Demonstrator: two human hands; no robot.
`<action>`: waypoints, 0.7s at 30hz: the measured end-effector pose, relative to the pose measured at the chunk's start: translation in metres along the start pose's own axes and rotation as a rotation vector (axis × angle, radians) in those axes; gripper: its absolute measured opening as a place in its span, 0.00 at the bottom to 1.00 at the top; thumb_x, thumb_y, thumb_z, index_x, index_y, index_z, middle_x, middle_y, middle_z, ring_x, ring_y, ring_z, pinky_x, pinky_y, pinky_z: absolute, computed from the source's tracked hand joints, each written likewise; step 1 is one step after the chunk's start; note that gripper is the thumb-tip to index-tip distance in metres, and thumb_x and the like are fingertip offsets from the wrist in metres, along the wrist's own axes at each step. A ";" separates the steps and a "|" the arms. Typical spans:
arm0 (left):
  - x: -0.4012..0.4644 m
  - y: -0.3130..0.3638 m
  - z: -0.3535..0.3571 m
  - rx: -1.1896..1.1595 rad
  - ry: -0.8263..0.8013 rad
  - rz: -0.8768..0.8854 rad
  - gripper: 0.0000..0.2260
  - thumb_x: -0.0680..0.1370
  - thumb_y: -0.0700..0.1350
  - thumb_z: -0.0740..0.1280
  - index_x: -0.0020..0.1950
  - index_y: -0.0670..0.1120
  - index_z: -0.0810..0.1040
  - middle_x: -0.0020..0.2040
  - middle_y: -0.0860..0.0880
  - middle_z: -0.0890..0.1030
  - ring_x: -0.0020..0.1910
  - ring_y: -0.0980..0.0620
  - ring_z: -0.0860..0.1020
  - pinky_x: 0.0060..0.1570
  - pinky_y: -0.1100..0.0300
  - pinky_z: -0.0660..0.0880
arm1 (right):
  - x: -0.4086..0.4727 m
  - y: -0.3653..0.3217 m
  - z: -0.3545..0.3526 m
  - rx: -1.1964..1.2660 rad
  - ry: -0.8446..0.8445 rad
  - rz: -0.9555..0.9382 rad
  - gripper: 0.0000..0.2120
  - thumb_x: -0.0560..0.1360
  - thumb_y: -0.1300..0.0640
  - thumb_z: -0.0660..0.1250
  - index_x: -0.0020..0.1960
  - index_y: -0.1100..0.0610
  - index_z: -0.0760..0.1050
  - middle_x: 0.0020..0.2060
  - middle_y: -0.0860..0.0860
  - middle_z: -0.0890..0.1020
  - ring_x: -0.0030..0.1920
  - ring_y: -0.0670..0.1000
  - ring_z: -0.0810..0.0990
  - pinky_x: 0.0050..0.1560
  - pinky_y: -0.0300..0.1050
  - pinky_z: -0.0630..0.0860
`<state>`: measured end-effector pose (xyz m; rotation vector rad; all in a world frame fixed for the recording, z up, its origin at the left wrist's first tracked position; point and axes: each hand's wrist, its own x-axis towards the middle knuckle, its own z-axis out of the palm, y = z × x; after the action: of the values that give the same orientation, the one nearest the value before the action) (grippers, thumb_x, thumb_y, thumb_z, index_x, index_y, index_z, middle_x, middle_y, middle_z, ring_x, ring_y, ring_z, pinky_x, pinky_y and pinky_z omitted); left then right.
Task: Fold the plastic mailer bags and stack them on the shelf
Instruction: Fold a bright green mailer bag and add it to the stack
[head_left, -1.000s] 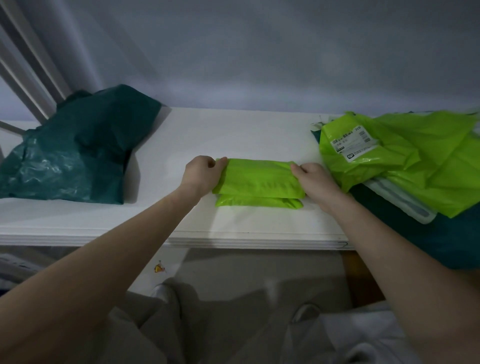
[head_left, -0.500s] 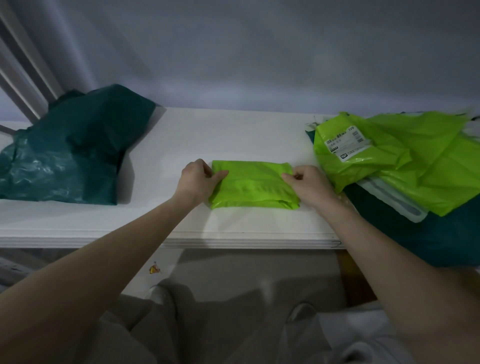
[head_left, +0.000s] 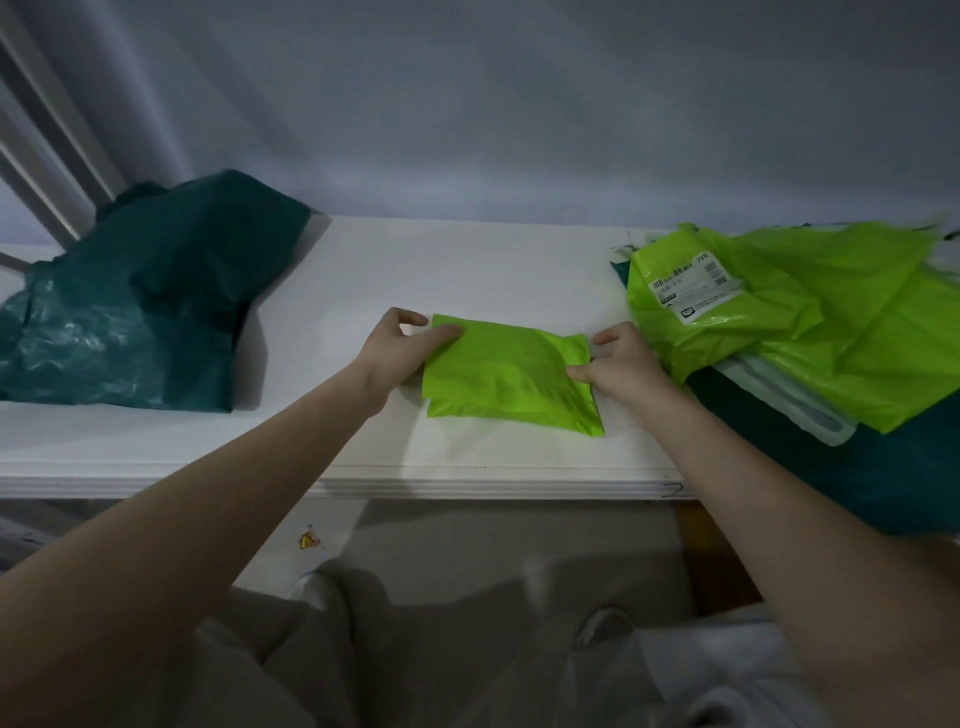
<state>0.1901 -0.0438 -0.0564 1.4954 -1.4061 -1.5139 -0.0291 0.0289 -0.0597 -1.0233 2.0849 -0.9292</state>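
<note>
A folded lime-green plastic mailer bag (head_left: 511, 382) lies flat on the white shelf (head_left: 467, 270), near its front edge and roughly midway along it, its lower right corner pointing toward the edge. The left hand (head_left: 402, 351) grasps the bag's left end, thumb laid on top of the plastic and fingers curled at the far corner. The right hand (head_left: 621, 364) pinches the bag's right end, thumb pressed on the top layer and a finger reaching behind the upper right corner.

Just beside the right hand sits a loose heap of unfolded lime-green plastic mailer bags (head_left: 810, 317), the nearest one carrying a white printed shipping label (head_left: 693, 288). The heap rests on a dark teal plastic bag (head_left: 893, 467) that hangs over the shelf's right end. Well apart, at the shelf's left end, a crumpled dark teal plastic bag (head_left: 140, 306) leans against the grey wall (head_left: 519, 114).
</note>
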 end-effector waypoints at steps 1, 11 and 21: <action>0.000 0.001 0.000 -0.027 -0.011 -0.002 0.17 0.72 0.53 0.71 0.55 0.45 0.74 0.44 0.45 0.78 0.40 0.47 0.77 0.47 0.54 0.75 | 0.000 -0.001 0.000 0.037 -0.005 0.030 0.26 0.69 0.64 0.73 0.63 0.61 0.68 0.58 0.57 0.74 0.57 0.54 0.73 0.56 0.43 0.71; 0.001 0.013 0.000 -0.128 0.035 -0.013 0.10 0.78 0.48 0.64 0.53 0.44 0.78 0.44 0.47 0.77 0.38 0.52 0.76 0.34 0.65 0.75 | -0.001 -0.018 0.005 0.393 -0.012 0.085 0.07 0.74 0.53 0.67 0.41 0.57 0.77 0.34 0.51 0.78 0.36 0.50 0.76 0.38 0.40 0.71; 0.008 0.012 0.001 -0.049 0.180 0.061 0.12 0.78 0.52 0.63 0.37 0.49 0.73 0.35 0.49 0.72 0.37 0.50 0.71 0.33 0.61 0.68 | 0.009 -0.018 0.016 0.329 0.166 -0.063 0.13 0.76 0.55 0.65 0.32 0.53 0.72 0.31 0.48 0.74 0.41 0.52 0.74 0.48 0.48 0.72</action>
<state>0.1848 -0.0540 -0.0482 1.5050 -1.2880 -1.3322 -0.0143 0.0079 -0.0557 -0.8669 1.9512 -1.3770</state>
